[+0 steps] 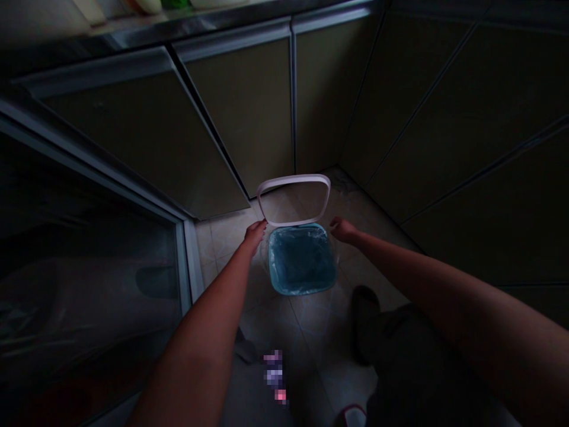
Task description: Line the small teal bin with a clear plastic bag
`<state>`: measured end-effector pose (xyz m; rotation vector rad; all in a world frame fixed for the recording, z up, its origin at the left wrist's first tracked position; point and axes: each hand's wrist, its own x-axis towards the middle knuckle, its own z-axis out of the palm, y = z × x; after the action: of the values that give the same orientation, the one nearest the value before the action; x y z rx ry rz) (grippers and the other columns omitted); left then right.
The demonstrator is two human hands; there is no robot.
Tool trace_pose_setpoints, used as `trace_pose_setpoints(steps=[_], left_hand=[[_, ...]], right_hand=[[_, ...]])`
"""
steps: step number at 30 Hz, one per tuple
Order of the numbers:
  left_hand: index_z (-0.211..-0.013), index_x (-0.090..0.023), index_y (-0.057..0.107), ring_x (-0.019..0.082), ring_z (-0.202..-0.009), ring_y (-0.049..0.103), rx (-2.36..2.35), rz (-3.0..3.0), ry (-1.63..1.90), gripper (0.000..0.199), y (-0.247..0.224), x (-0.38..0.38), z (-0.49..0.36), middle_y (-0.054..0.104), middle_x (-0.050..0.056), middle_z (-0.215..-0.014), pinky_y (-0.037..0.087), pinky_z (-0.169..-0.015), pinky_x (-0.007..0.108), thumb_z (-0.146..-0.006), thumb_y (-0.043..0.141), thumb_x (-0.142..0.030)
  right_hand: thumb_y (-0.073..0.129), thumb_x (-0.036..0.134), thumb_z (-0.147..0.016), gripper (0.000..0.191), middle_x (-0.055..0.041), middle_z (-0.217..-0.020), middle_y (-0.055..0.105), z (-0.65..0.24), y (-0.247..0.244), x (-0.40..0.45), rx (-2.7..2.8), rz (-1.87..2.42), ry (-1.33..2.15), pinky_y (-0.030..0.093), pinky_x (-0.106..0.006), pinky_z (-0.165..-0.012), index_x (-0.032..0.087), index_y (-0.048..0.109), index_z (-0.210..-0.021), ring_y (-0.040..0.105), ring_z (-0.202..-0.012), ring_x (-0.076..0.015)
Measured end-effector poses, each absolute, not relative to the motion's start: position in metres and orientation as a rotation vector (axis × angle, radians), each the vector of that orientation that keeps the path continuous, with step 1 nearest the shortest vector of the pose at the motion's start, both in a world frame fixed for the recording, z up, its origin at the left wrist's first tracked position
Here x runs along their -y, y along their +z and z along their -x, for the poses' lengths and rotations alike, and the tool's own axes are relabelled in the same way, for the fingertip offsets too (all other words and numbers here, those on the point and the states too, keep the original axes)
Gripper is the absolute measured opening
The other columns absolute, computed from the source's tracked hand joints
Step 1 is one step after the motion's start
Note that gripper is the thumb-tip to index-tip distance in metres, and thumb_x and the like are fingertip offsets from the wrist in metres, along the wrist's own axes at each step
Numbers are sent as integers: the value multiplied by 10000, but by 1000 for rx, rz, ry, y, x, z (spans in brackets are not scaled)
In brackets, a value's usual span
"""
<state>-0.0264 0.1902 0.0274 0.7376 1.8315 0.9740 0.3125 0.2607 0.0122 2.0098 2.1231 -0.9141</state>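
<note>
Blue bin [303,291]: mouth upward, between the person's left hand [255,234] and right hand [342,229], both curled, grip unclear. Pale ring [293,178]: raised just beyond, long axis spanning hand to hand.

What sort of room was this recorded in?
Probably a kitchen, though the light is dim: a metal-edged counter runs above a row of cabinets, and a bag-lined bin stands in front of them.
</note>
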Motion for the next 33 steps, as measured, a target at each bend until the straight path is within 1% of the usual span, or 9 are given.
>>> trace_pose_setpoints(steps=[3,6,8,11,15,18,24,28,33], left_hand=[[-1092,-192,748,187,-885,657,-1843,-742,964,429,26,-190,28,747,101,-1119,460,-687,261,-863,650,-541],[-1162,-200,752,213,-978,668,-1845,-747,937,481,23,-190,30,742,115,-1213,486,-740,284,-864,602,-547],[-1208,-200,746,231,-1038,674,-1848,-769,896,514,21,-191,32,731,123,-1272,507,-784,307,-875,557,-542],[-1246,-192,741,249,-1105,677,-1854,-812,838,513,17,-191,35,721,127,-1322,530,-850,337,-887,512,-478],[-1213,-189,762,243,-1168,676,-1842,-886,802,462,9,-191,34,733,112,-1331,526,-958,348,-859,517,-355],[-1097,-177,788,243,-1157,690,-1830,-954,759,381,0,-192,31,775,104,-1251,512,-1000,329,-802,593,-320],[-840,-183,761,254,-977,724,-1881,-1027,655,185,-15,-198,31,810,86,-949,524,-905,323,-768,654,-316],[-850,-182,737,237,-931,702,-1940,-1052,659,165,-17,-200,39,787,68,-891,523,-863,316,-772,675,-313],[-879,-193,724,218,-963,684,-2002,-1050,700,138,-17,-201,45,773,52,-925,520,-863,290,-800,691,-301]], right_hand=[[593,172,-964,434,-106,-1169,770,-309,13,-262,-2050,-2006,-1182,496,-181,-717,153,665,-1391,716,-967,-166],[580,180,-977,352,-84,-1265,753,-307,17,-260,-2065,-1916,-1390,512,-184,-846,158,744,-1289,698,-1081,-164],[580,198,-980,312,-69,-1257,759,-308,20,-260,-2063,-1877,-1488,517,-198,-891,175,777,-1221,695,-1101,-169],[575,199,-981,266,-69,-1182,775,-308,22,-260,-2031,-1837,-1573,516,-191,-845,168,796,-1125,697,-1027,-159],[608,217,-971,195,-68,-950,754,-307,20,-262,-2016,-1958,-1438,451,-191,-660,128,777,-1014,629,-789,-128],[615,232,-963,178,-45,-809,694,-305,17,-265,-2044,-2024,-1454,391,-201,-588,122,748,-921,548,-675,-109],[630,252,-946,171,-24,-753,654,-305,11,-272,-2119,-2153,-1483,374,-205,-586,129,725,-875,518,-646,-105],[640,276,-943,181,-29,-770,672,-305,7,-278,-2146,-2220,-1459,377,-209,-587,130,744,-920,529,-649,-109],[687,320,-935,198,-45,-786,695,-303,5,-282,-2111,-2335,-1381,383,-218,-582,137,758,-913,563,-662,-123]])
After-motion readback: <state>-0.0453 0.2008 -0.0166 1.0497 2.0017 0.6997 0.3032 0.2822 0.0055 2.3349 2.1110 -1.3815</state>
